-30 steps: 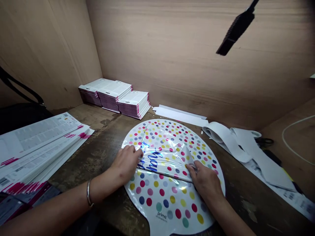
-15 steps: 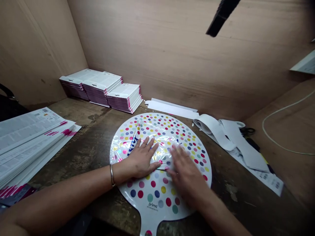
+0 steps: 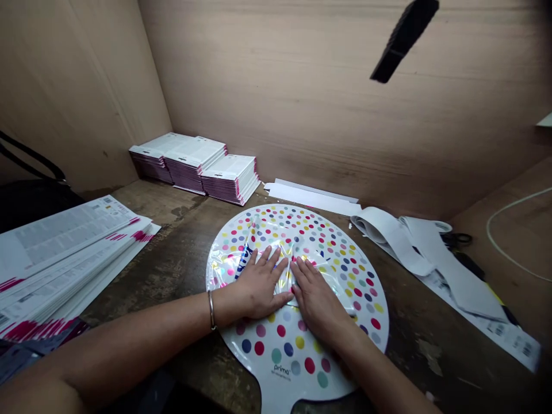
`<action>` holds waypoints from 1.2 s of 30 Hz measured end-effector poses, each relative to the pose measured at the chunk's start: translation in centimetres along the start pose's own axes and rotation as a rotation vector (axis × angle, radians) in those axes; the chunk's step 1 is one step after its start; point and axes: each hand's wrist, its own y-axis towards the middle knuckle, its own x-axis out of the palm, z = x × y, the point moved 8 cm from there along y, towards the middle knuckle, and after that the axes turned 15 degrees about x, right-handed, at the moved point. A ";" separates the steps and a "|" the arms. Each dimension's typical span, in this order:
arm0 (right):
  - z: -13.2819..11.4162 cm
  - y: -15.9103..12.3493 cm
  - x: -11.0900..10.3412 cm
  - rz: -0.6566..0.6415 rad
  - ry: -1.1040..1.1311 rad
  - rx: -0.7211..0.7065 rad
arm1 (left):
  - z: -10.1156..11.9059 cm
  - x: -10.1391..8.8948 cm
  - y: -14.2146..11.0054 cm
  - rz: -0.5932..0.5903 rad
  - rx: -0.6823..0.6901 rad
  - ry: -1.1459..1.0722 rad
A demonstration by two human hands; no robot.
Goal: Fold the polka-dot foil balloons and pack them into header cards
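Observation:
A flat, round polka-dot piece [image 3: 310, 364] with a handle-like neck and the word "prima" lies on the table in front of me. On top of it is a shiny clear plastic film [image 3: 340, 287] with dark blue lettering, partly covered by my hands. My left hand [image 3: 262, 286] rests palm down on the film, fingers spread, with a bangle at the wrist. Close beside it, my right hand [image 3: 317, 299] also lies flat, its fingers pointing away from me. Neither hand grips anything. The end of the neck runs out of view at the bottom.
White printed cards [image 3: 64, 259] with pink edges are piled at the left. Folded card stacks [image 3: 194, 152] stand along the back panel. White paper strips [image 3: 313, 196] lie behind the round piece. A label roll [image 3: 397, 244] and scissors [image 3: 459, 237] are at the right. A black clip-like object [image 3: 403, 43] hangs above.
My right hand, blurred before, now lies still and flat beside the left, closer to it. The whole view has shifted, so everything appears further right and slightly lower.

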 end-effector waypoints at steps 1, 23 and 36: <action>-0.1 0.2 0.7 -0.035 0.000 0.011 | -1.3 -0.6 -0.1 -0.011 -0.032 0.004; 0.8 0.1 1.2 -0.129 0.008 0.126 | -12.1 -5.9 -2.6 0.194 -0.698 -0.520; 6.2 4.0 -5.8 0.138 0.502 0.239 | -7.7 -6.5 0.4 0.395 -0.303 -1.143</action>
